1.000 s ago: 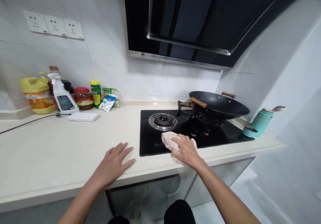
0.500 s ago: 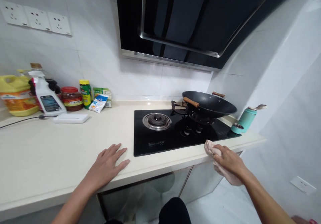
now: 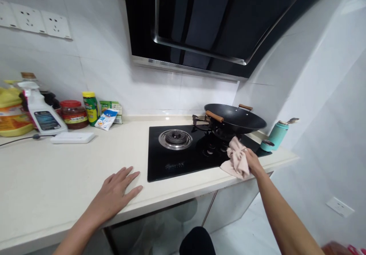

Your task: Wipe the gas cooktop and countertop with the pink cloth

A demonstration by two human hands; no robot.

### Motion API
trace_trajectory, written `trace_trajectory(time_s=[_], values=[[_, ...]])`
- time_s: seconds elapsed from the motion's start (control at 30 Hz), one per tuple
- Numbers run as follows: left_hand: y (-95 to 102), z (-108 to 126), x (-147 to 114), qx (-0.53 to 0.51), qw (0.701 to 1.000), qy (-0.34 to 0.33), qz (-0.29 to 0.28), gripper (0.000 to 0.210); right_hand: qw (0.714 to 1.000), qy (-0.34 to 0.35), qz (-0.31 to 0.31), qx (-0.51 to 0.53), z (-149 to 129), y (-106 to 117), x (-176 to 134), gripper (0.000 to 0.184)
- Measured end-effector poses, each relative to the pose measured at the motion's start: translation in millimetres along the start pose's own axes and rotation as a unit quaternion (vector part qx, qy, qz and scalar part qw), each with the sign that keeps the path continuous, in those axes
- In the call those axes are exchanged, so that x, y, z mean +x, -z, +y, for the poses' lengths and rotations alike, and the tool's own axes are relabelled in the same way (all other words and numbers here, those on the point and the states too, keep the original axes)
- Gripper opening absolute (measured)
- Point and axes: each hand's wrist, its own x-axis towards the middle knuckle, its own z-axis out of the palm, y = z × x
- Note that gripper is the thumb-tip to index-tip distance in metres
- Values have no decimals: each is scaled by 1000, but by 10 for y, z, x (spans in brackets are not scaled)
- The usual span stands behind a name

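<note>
My right hand (image 3: 252,162) grips a crumpled pale pink cloth (image 3: 238,159) over the front right edge of the black gas stove (image 3: 164,175). Part of the cloth hangs down onto the counter's front strip, and it hides some of the stove's right side. Flat on the white countertop (image 3: 71,182), left of the stove, rests my left hand (image 3: 116,196) with its fingers spread and nothing in it. A black wok (image 3: 237,119) with wooden handles sits on the right burner, just behind the cloth. The left burner (image 3: 175,139) is bare.
At the counter's right end stand a turquoise bottle (image 3: 278,133) and a small turquoise cup (image 3: 267,145). A spray bottle (image 3: 42,110), a red-lidded jar (image 3: 74,114) and a white flat box (image 3: 73,137) are on the left. A dark range hood (image 3: 188,22) overhangs the stove.
My right hand has lifted the cloth from the counter's front edge up and over the stove, and the cloth has fanned out. My left hand stays flat on the counter. The view has shifted slightly.
</note>
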Motion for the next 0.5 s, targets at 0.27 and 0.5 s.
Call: trace_trajectory(time_s=[0.27, 0.5], values=[[-60, -50, 26, -8, 1000, -13, 17, 55, 971, -11, -48, -233, 80, 700, 307, 35], [-90, -70, 25, -6, 1000, -17, 25, 55, 894, 165, -70, -410, 189, 263, 83, 59]])
